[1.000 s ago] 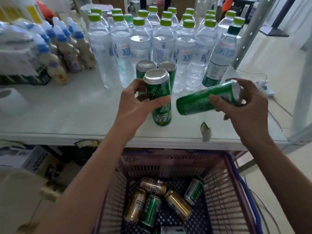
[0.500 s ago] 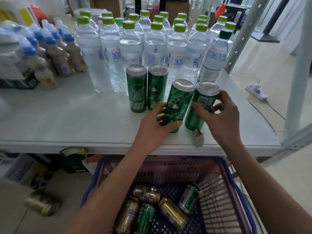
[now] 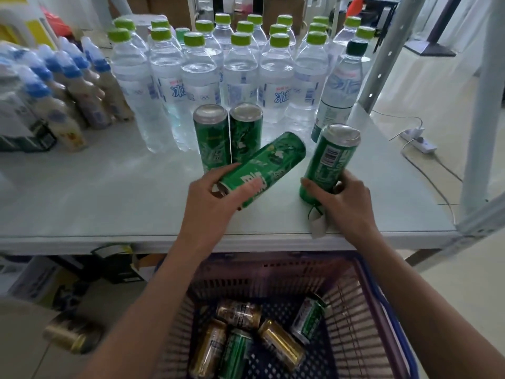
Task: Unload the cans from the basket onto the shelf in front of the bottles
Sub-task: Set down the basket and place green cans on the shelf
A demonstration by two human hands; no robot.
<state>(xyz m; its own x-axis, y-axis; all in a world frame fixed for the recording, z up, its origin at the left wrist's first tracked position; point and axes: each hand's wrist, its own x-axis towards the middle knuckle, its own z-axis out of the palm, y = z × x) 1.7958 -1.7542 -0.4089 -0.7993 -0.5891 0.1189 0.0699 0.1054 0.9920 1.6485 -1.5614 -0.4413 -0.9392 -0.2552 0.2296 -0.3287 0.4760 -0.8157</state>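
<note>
Two green cans [image 3: 211, 135] stand upright side by side on the white shelf [image 3: 95, 192], right in front of the clear water bottles [image 3: 240, 69]. My left hand [image 3: 210, 201] grips a third green can [image 3: 265, 165] that is tipped far over, its far end pointing up and right. A fourth green can [image 3: 330, 160], nearly upright and leaning slightly, is gripped low down by my right hand [image 3: 344, 203]. Below the shelf edge, the purple basket [image 3: 363, 310] holds several gold and green cans [image 3: 281, 343] lying on their sides.
Small blue-capped bottles [image 3: 68, 86] crowd the shelf's left back. A dark-capped bottle [image 3: 338, 91] stands by the grey shelf post [image 3: 382, 61]. A gold can [image 3: 68, 335] lies on the floor at lower left. A paper tag [image 3: 317, 225] sits at the shelf edge.
The can in my left hand has tipped from nearly upright to steeply tilted. My right hand has slid down to the base of its can. The view has shifted slightly.
</note>
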